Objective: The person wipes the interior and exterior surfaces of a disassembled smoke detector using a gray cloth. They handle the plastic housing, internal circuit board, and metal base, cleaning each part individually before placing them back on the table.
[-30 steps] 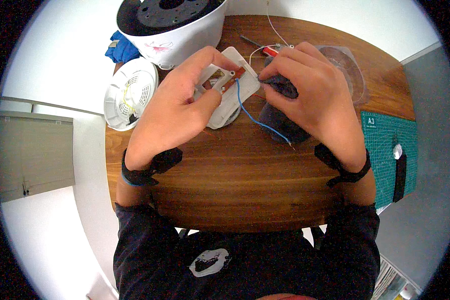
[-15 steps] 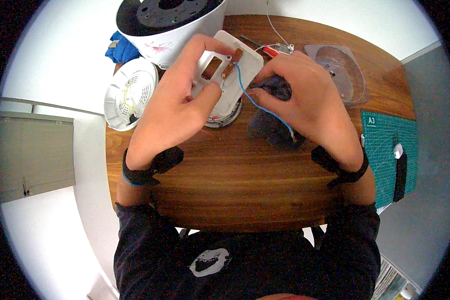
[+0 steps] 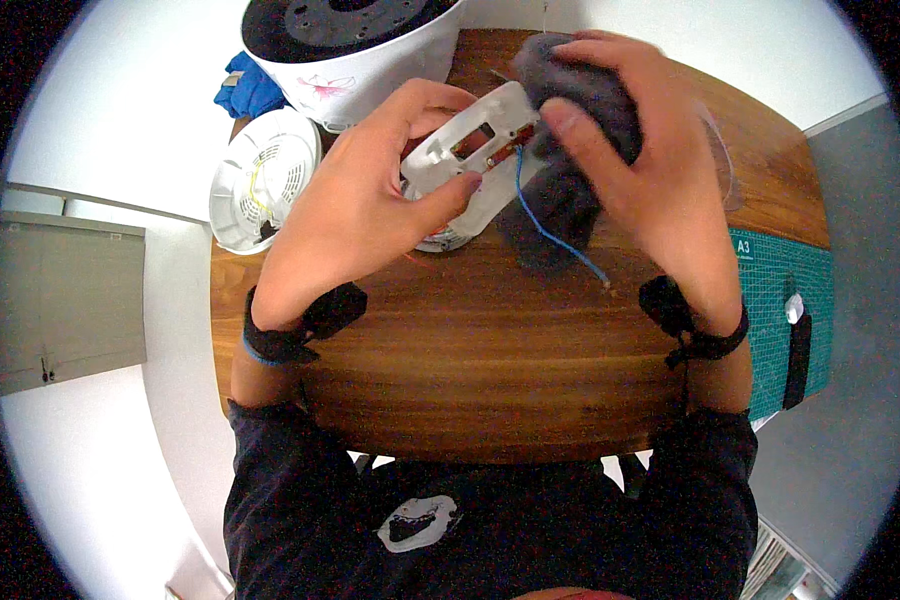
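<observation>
My left hand (image 3: 345, 205) grips a white plastic housing (image 3: 432, 165) by its left side, thumb along the near edge and fingers behind. The housing is tilted, and its open side shows a brown circuit board and a rectangular cut-out. From the board a blue wire (image 3: 540, 222) hangs toward the table, its end loose. On the other side, my right hand (image 3: 665, 165), slightly blurred, is closed around a dark grey cloth (image 3: 595, 95) beside the housing's right end. Part of the cloth droops below. Under the housing a round silvery-white part (image 3: 444, 241) is mostly hidden.
A white tub (image 3: 370, 80) with a black top stands at the far left, near a blue cloth (image 3: 247, 90) and a white vented round cover (image 3: 235, 205). At right lies a green cutting mat (image 3: 760, 350) with a black strap (image 3: 798, 360). A clear tray's edge (image 3: 720, 150) shows behind my right hand.
My right hand has moved up and away with the grey cloth, now raised beside the housing. My left hand has turned the housing and shifted it right; the blue wire swung right with it.
</observation>
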{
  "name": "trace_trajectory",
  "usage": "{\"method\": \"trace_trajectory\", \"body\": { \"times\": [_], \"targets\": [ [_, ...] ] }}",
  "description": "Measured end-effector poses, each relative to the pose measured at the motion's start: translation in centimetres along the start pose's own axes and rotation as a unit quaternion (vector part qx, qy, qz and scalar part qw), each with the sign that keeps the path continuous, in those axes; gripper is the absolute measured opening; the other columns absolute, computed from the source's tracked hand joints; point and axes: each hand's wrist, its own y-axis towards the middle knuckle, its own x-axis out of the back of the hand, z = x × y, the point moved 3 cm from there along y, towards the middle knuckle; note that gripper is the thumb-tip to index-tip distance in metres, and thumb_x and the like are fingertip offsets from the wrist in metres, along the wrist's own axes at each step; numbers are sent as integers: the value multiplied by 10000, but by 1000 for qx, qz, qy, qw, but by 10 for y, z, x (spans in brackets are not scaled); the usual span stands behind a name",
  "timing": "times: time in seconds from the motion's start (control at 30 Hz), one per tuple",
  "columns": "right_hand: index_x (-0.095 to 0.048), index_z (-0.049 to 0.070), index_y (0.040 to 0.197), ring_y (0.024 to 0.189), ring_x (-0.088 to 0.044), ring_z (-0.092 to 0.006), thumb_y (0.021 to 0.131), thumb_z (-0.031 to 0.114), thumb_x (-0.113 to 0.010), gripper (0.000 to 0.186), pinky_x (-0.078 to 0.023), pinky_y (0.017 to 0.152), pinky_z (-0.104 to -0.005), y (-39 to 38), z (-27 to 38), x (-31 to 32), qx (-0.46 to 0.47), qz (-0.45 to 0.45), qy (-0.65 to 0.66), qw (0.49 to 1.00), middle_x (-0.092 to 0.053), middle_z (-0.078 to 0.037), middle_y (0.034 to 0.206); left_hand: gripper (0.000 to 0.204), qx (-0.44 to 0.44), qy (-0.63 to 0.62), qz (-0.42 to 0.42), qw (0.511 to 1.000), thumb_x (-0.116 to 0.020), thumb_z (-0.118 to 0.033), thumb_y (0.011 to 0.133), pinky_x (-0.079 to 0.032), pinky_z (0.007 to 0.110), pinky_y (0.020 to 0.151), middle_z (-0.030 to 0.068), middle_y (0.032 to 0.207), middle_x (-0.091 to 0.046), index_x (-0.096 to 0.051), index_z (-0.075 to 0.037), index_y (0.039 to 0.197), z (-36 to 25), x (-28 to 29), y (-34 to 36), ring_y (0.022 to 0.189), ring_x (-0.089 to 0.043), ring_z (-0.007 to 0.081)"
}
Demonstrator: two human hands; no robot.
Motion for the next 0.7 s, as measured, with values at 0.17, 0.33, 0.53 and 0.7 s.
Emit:
{"method": "trace_trajectory", "body": {
  "times": [0.17, 0.33, 0.53, 0.7],
  "targets": [
    [-583, 62, 1483, 1341, -632, -402, 955, 134, -798, 574, -512, 1117, -423, -16, 0, -23, 42, 80, 71, 993, -647, -205, 1448, 529, 25, 14, -31, 999, -839, -87, 939, -587, 311, 938, 117, 1217, -797, -629, -9, 1418, -6, 2, 3, 1081, -726, 121],
    [-582, 95, 1514, 1317, -645, -407, 897, 35, -793, 655, -524, 1099, -438, -13, -8, -25, 44, 75, 70, 994, -660, -191, 1439, 556, -32, -96, -3, 995, -856, -48, 937, -574, 303, 1031, 94, 1272, -785, -631, -15, 1445, -2, 0, 5, 1125, -705, 117],
    [-653, 155, 1458, 1214, -716, -374, 869, -26, -775, 628, -565, 1018, -410, -5, 2, -10, 35, 24, 48, 998, -732, -151, 1326, 856, 16, -193, 45, 980, -897, 41, 818, -552, 369, 1110, 105, 1513, -640, -479, -21, 1563, 2, 1, 5, 1319, -661, 218],
    [-682, 142, 1426, 1168, -746, -372, 840, -61, -751, 624, -593, 961, -405, -7, 13, -9, 56, 38, 66, 996, -749, -161, 1299, 1107, 35, -199, 56, 978, -986, 49, 687, -549, 423, 1124, 107, 1548, -589, -340, -108, 1573, -8, -4, 2, 1370, -631, 262]
  ]
}}
